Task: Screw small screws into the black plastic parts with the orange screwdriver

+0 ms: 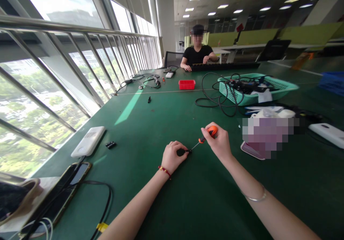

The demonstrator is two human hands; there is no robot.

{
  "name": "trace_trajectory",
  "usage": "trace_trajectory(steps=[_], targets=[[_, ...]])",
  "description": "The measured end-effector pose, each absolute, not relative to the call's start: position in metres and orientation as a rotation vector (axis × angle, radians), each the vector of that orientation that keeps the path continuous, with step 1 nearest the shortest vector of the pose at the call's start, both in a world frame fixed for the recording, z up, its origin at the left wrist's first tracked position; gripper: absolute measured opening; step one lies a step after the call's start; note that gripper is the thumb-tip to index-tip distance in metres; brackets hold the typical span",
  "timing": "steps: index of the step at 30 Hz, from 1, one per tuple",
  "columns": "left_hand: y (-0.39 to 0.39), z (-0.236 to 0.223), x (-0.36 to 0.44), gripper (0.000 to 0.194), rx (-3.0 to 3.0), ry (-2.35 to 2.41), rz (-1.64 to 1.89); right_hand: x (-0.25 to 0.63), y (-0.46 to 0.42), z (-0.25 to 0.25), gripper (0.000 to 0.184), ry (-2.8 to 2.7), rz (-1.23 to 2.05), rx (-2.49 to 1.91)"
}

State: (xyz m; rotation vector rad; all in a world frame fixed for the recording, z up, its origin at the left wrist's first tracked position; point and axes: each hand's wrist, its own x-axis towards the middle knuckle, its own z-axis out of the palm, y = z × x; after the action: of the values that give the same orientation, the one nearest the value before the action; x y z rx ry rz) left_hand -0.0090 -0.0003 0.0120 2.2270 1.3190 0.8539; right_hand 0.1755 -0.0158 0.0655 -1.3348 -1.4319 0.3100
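Observation:
My left hand (pixel 171 156) rests on the green table, its fingers pinching a small black part (pixel 181 152) down against the surface. What kind of part it is, I cannot make out. In my right hand (pixel 220 141) is a screwdriver (pixel 212 131) with an orange and black handle, gripped from above and tilted. Its thin metal shaft slants down to the left, and the tip meets the right end of the black part beside my left fingertips. My palm and fingers cover some of the handle.
A teal basket (pixel 258 97) of cables stands back right, with a red bin (pixel 187 85) further left. A white power bank (pixel 88 141), a small black piece (pixel 110 145) and a phone (pixel 60 193) lie left. Across the table sits a person (pixel 198 53) with a long black object.

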Motion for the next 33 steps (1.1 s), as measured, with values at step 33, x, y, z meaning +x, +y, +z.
trace_trajectory(steps=[33], targets=[[0.001, 0.009, -0.009, 0.006, 2.232, 1.307, 0.831, 0.171, -0.026, 0.082, 0.018, -1.600, 0.535, -1.292]])
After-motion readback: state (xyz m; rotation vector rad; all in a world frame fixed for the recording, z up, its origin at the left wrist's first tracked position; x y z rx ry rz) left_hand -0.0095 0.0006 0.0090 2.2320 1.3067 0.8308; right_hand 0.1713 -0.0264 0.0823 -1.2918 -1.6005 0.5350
